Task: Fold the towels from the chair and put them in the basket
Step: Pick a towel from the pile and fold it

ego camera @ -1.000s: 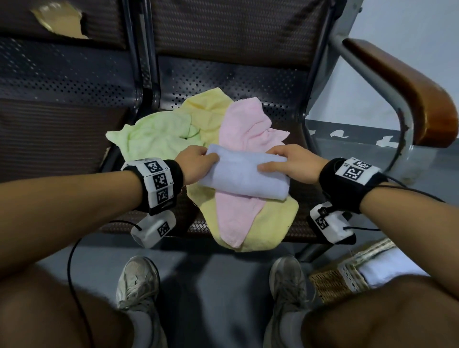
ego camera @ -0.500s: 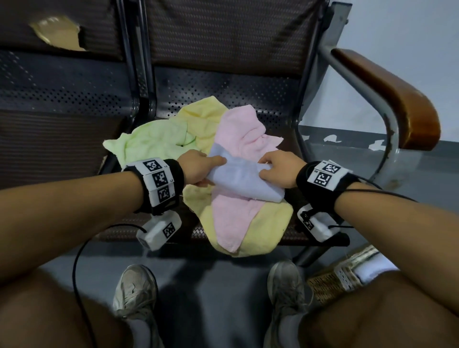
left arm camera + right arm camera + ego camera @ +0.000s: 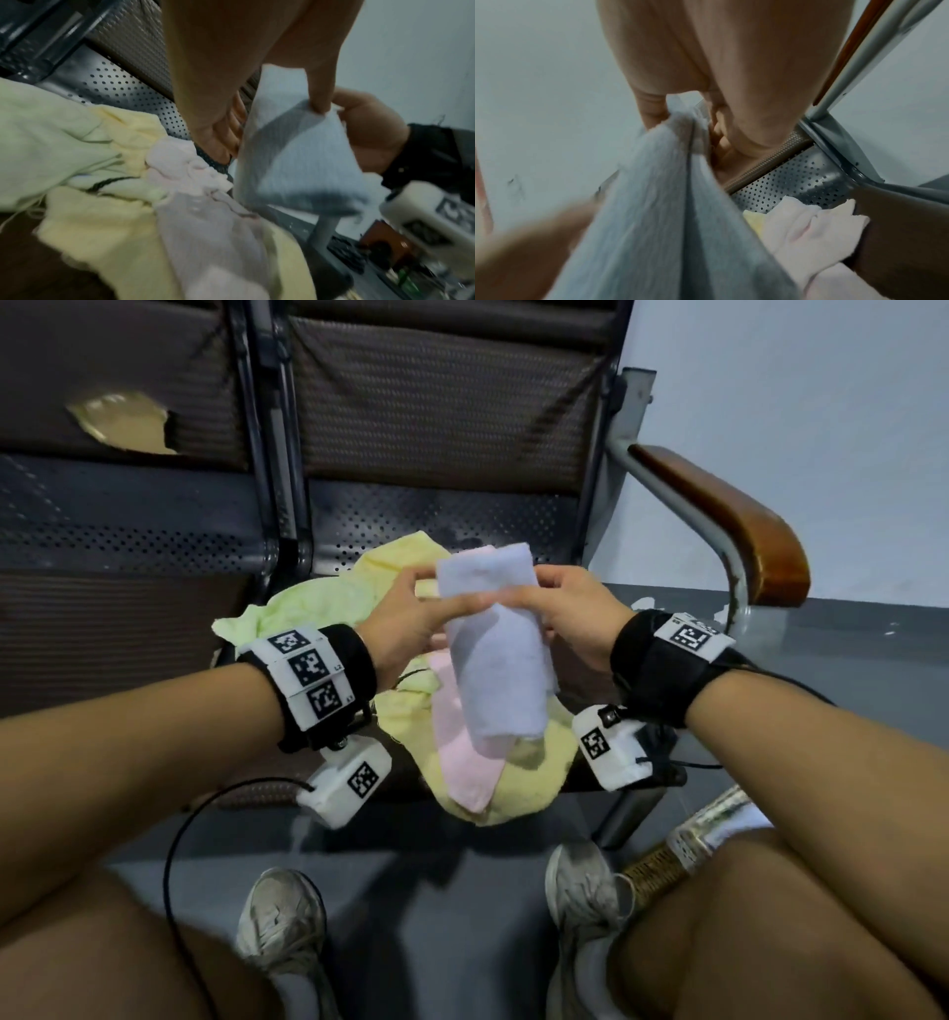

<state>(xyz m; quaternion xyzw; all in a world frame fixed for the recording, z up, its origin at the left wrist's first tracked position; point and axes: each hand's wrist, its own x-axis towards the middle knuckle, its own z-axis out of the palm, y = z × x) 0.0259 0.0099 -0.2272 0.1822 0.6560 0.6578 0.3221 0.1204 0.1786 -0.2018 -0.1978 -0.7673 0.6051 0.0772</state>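
Folded blue towel point(image 3: 493, 649) now off pile — upright btwn both hands.

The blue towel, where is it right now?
In the head view the blue towel is up in the air mid-frame, held between the left hand and right hand, above the pink towel.

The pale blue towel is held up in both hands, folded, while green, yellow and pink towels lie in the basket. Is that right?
Not quite. Both the left hand and right hand do hold the folded pale blue towel, but the head view shows the green, yellow and pink towels on the chair, not in the basket.
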